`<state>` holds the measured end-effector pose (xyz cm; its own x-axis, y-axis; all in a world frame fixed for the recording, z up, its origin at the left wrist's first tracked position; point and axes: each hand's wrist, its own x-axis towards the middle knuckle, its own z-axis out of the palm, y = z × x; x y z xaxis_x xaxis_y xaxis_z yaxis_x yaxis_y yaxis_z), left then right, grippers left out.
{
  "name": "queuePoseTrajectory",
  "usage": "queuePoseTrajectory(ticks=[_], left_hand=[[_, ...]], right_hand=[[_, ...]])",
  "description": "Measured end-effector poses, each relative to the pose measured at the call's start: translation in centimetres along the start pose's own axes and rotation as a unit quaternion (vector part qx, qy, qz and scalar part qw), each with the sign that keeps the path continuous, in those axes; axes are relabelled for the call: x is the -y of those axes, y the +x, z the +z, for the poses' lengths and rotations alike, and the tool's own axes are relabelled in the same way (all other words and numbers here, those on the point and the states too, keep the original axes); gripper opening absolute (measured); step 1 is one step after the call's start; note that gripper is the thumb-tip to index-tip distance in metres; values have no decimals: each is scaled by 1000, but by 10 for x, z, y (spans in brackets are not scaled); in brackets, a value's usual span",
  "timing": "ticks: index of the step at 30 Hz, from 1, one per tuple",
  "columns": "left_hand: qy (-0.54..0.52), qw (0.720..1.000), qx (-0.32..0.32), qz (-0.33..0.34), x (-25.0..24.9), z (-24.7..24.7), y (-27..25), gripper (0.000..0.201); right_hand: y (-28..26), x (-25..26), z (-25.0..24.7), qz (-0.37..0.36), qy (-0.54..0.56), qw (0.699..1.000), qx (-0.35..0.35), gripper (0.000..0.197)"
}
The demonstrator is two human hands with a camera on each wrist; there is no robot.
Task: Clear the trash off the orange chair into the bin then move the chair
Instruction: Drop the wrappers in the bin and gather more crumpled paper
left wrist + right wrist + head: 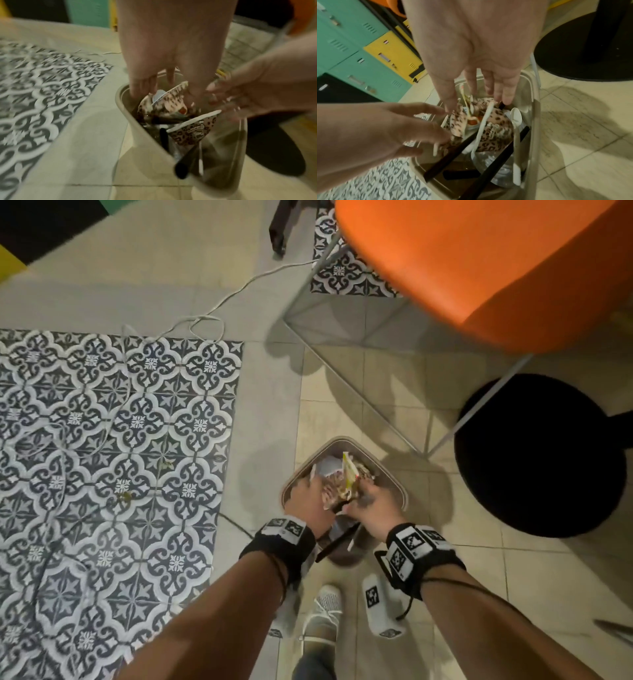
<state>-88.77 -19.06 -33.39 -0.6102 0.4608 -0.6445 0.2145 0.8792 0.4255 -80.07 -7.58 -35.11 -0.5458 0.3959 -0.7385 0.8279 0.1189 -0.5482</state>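
Note:
The orange chair (479, 261) stands at the upper right; the part of its seat that shows is bare. A beige bin (337, 440) sits on the floor below me, stuffed with leopard-print paper plates (192, 131) (493, 135), a yellow wrapper (349, 474), a white plastic spoon (516, 117) and black sticks (505, 155). Both hands hang over the bin's mouth. My left hand (308, 494) (149, 83) points straight fingers down inside the left rim, touching the plates. My right hand (371, 501) (488, 86) has its fingers extended just above the trash and holds nothing.
The chair's thin metal legs (359, 392) run just behind the bin. A round black table base (537, 453) lies to the right. A white cable (205, 316) trails over the patterned tiles (120, 440) at left. Teal and yellow lockers (359, 54) stand behind. My shoes (325, 611) are near the bin.

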Motion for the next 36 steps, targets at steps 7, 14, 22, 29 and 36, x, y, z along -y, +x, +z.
queuePoseTrajectory(ticks=[7,14,22,29,36], left_hand=[[56,997,49,-20,-12,-1,-18,57],[-23,994,-10,103,-98,10,-89,32],[-23,953,103,283,-255,134,-239,22],[77,879,267,388,-381,308,-395,22],[203,834,244,451,-473,461,-489,40]], right_hand=[[-35,1,-15,20,-94,995,39,55],[-131,-25,-72,-9,99,993,-70,33],[-316,-180,-189,-18,228,930,-288,19],[-516,-419,-259,133,215,831,-495,15],[-639,-595,-268,422,197,761,-451,50]])
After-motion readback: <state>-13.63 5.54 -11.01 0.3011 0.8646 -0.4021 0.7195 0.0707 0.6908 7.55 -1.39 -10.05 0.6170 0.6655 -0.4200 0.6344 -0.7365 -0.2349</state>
